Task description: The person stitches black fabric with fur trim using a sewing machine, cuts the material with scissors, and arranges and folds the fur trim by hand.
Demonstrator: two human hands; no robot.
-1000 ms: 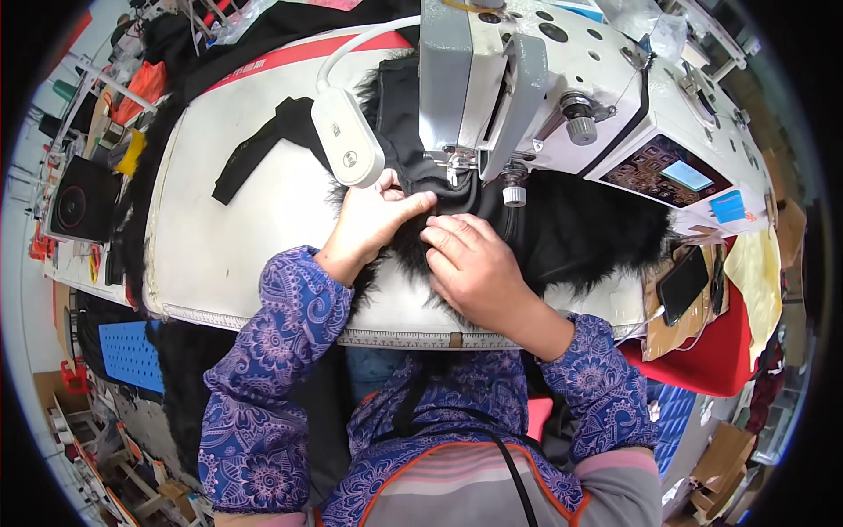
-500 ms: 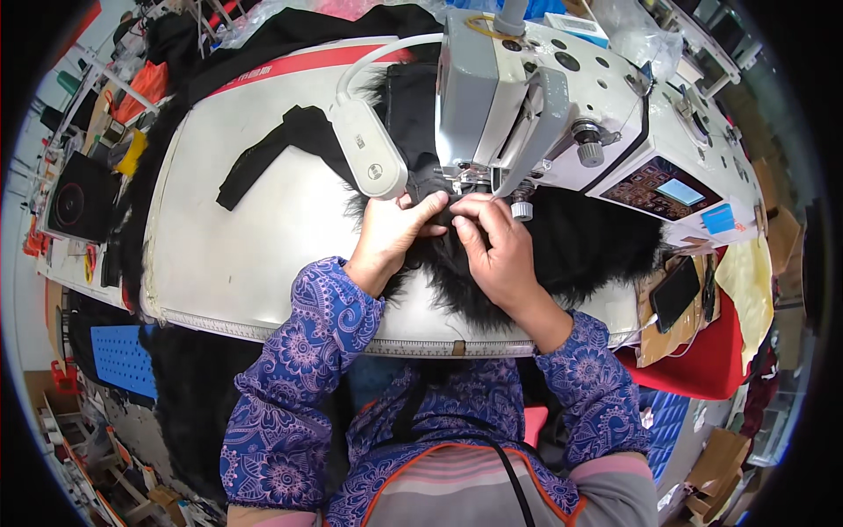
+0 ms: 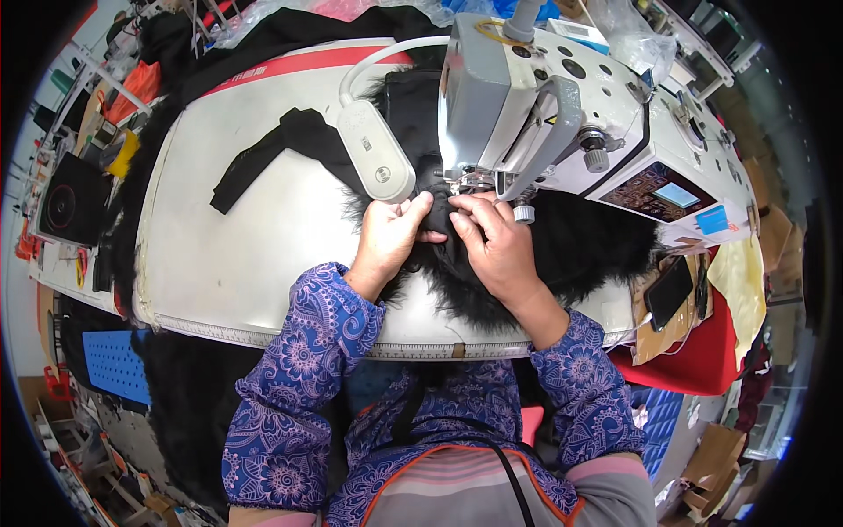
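Black fur-trimmed fabric lies under the head of a white and grey sewing machine, its shaggy edge hanging toward me. My left hand pinches the smooth dark part of the fabric just left of the presser foot. My right hand is closed at the fabric's edge right in front of the foot, fingertips bent down onto it. The needle point cannot be made out. Just above my left hand hangs a white lamp on a curved neck.
A black fabric strip lies on the white table, which has a ruler tape along its front edge. To the right are the machine's control panel and a phone on cardboard. A black speaker-like box stands far left.
My left hand has shifted slightly left, its thumb now apart from my right fingers, so more dark fabric shows between the hands. The whole view has shifted a little.
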